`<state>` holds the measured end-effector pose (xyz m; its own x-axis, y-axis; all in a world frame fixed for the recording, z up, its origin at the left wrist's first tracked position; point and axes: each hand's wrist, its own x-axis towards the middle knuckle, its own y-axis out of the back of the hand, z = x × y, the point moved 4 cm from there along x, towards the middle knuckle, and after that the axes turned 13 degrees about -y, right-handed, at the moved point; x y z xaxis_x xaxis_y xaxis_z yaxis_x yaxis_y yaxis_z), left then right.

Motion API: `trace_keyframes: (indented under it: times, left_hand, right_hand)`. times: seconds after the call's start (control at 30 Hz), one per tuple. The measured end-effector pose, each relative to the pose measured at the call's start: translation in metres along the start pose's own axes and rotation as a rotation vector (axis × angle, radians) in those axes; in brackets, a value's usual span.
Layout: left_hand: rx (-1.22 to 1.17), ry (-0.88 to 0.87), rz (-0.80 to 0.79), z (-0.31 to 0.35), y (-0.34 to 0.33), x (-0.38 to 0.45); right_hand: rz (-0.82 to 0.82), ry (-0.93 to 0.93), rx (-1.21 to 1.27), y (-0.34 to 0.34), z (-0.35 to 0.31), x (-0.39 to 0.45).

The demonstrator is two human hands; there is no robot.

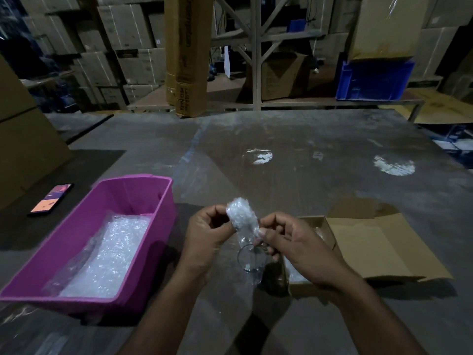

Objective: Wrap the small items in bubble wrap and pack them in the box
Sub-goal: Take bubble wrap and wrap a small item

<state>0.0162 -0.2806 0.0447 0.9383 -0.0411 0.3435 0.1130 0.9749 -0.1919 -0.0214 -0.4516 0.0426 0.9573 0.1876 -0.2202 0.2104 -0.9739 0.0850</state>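
Observation:
Both my hands hold a small clear glass item point(249, 260) partly rolled in bubble wrap point(240, 213) above the table's front middle. My left hand point(204, 234) grips the wrapped upper end from the left. My right hand point(289, 242) pinches the wrap's edge with thumb and fingers from the right. The item's bare round glass end points down towards me. An open cardboard box point(330, 231) lies just right of my hands, its flap point(378, 249) spread out flat; something pale shows inside, mostly hidden by my right hand.
A pink plastic tub point(153, 226) at the left holds sheets of bubble wrap point(107, 254). A lit phone point(51, 199) lies on the table's left edge. The grey table point(281, 155) stretches far ahead. Stacked cartons, a blue crate point(373, 80) and shelving stand behind.

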Motion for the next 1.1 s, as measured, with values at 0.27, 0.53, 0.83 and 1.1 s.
trace_keyframes:
  times: [0.27,0.53,0.83,1.1]
  left_hand:
    - [-0.017,0.029,0.026,-0.002,0.02,0.007]
    - [0.051,0.009,-0.091,-0.01,0.021,0.005]
    - [-0.164,0.143,-0.24,-0.019,0.014,-0.004]
    - [-0.019,0.176,-0.34,-0.033,0.027,-0.005]
  right_hand:
    - [0.364,0.124,-0.315,-0.015,-0.004,-0.005]
    - [0.208,0.053,0.211,-0.03,-0.012,-0.009]
    - [0.384,0.054,0.069,-0.018,-0.012,-0.007]
    - [0.311,-0.006,-0.286,-0.007,-0.01,-0.001]
